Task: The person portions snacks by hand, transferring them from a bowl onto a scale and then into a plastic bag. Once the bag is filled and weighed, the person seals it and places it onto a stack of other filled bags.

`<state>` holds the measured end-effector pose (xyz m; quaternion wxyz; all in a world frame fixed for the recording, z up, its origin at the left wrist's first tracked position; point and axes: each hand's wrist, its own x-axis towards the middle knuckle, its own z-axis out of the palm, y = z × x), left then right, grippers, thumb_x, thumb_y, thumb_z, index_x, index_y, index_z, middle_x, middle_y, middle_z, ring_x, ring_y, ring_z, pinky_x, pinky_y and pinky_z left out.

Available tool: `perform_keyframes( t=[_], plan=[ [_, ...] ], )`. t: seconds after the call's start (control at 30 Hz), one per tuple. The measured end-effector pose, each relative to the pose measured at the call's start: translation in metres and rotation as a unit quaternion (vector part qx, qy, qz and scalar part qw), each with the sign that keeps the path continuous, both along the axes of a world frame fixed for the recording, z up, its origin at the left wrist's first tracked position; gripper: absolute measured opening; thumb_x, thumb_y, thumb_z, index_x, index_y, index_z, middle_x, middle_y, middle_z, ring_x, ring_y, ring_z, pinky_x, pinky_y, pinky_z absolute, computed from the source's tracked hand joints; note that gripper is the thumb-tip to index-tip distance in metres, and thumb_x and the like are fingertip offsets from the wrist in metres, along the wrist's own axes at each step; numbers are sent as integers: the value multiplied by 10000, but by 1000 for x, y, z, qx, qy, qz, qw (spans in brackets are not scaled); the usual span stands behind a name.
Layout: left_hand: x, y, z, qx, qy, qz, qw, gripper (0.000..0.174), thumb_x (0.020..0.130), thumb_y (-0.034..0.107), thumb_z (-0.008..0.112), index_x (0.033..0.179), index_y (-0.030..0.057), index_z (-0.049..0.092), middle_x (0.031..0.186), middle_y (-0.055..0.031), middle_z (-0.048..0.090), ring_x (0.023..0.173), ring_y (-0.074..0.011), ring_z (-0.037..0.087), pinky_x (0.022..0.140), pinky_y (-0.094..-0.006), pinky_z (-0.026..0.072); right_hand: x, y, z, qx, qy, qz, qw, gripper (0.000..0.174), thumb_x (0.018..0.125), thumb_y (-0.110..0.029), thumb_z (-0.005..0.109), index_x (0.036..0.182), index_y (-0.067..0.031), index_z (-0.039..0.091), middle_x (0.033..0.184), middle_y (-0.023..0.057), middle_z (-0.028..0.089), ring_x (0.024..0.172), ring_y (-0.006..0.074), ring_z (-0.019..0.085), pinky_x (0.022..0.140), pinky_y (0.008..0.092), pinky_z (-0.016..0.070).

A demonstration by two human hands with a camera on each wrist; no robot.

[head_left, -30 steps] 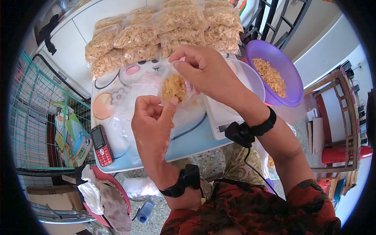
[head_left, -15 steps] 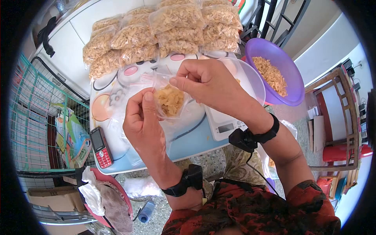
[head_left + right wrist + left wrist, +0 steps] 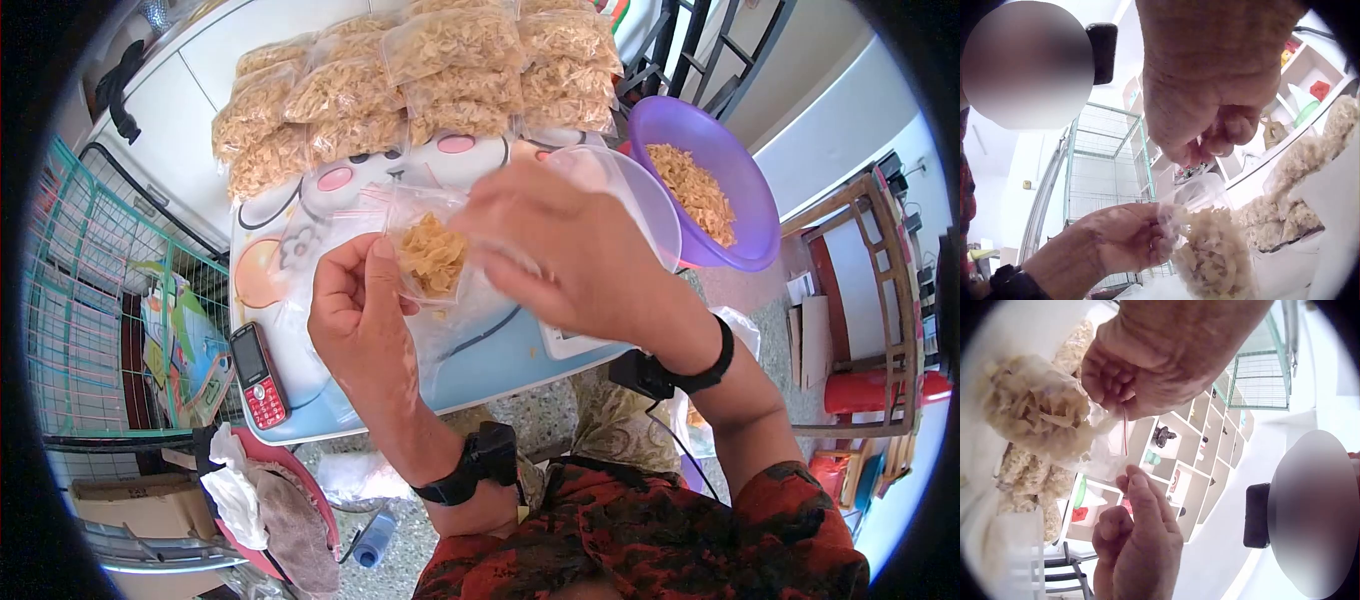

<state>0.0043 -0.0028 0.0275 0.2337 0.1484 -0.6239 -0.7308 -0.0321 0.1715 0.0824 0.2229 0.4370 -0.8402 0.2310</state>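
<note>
A small clear zip bag (image 3: 432, 258), partly filled with pale yellow, flaky chips, is held up above the table. My left hand (image 3: 368, 295) pinches its left edge between thumb and fingers. Blurred by motion, my right hand (image 3: 560, 250) is at the bag's right side and overlaps it in the head view. Thumb and forefinger of the right hand (image 3: 1141, 528) come close together near the bag's red zip line in the left wrist view. The right wrist view has the right hand's curled fingers (image 3: 1225, 134) just above the bag; I cannot tell whether they grip it.
Several filled bags of chips (image 3: 350, 90) are stacked along the back of the table. A purple basin (image 3: 750, 200) of loose chips and a clear bowl (image 3: 650, 205) stand to the right, with a white scale (image 3: 575, 342) below. A red phone (image 3: 258, 375) lies at left.
The bag has moved slightly down and left with my left hand. My right hand has left the bag's top corner, moved right and down, and turned over the scale.
</note>
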Motion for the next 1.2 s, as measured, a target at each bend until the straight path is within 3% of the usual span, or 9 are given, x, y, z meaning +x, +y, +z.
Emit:
perform_keyframes(
  t=[0.3,0.4,0.53,0.63,0.7,0.8,0.93,1.03,1.2],
  plan=[
    [4,19,14,80,19,-48,995,186,917,202,657,932,20,618,654,11,527,514,-54,417,465,-200,319,11,-17,-14,260,-94,-67,959,408,825,-122,626,1228,-104,566,1311,31,556,783,235,669,563,363,533],
    [0,18,10,130,40,-67,988,176,918,196,653,939,27,607,651,15,508,506,-59,410,458,-203,315,8,-15,-10,243,-102,-50,963,397,827,-107,621,1220,-108,567,1325,32,549,796,237,674,570,358,535],
    [1,15,13,152,57,-45,986,152,923,184,645,936,41,595,651,24,484,501,-64,407,449,-210,312,9,12,4,69,-109,29,991,376,844,-45,614,1215,-108,591,1292,32,570,779,208,663,593,309,535],
    [2,11,18,167,67,-11,984,130,931,182,634,927,59,593,660,26,486,503,-68,410,447,-209,307,-2,55,24,-11,-85,-25,996,358,849,-27,634,1200,-94,617,1191,50,625,771,138,635,619,251,518],
    [-1,10,10,178,102,-40,978,121,934,182,633,929,68,594,668,22,491,509,-68,413,450,-210,312,2,80,41,28,-186,-161,969,342,843,-57,660,1182,-73,623,1106,66,655,796,115,628,641,245,509],
    [-3,14,7,198,130,-66,969,140,939,172,625,941,36,591,689,-2,524,521,-81,454,466,-220,376,-5,108,25,65,-245,-188,949,339,839,-70,671,1174,-55,625,1036,69,662,808,114,630,663,255,513],
    [-12,26,-3,213,95,-87,969,159,943,171,622,951,16,587,701,-17,541,528,-91,477,474,-229,413,-11,111,3,143,-257,-166,941,434,809,-130,702,1225,-58,599,1111,137,630,978,241,630,821,345,516],
    [-14,30,-4,207,87,-89,970,156,944,172,623,949,21,588,704,-18,542,532,-93,478,467,-232,411,-21,106,-16,148,-159,-104,971,471,793,-204,695,1222,-43,587,1172,168,603,1085,323,587,909,413,483],
    [-14,28,-3,194,86,-98,972,148,943,169,622,947,24,593,688,-14,537,512,-88,465,457,-230,406,-30,94,-29,194,-137,-89,967,483,763,-207,717,1214,-75,603,1192,162,587,1178,335,522,952,407,461]
  ],
)
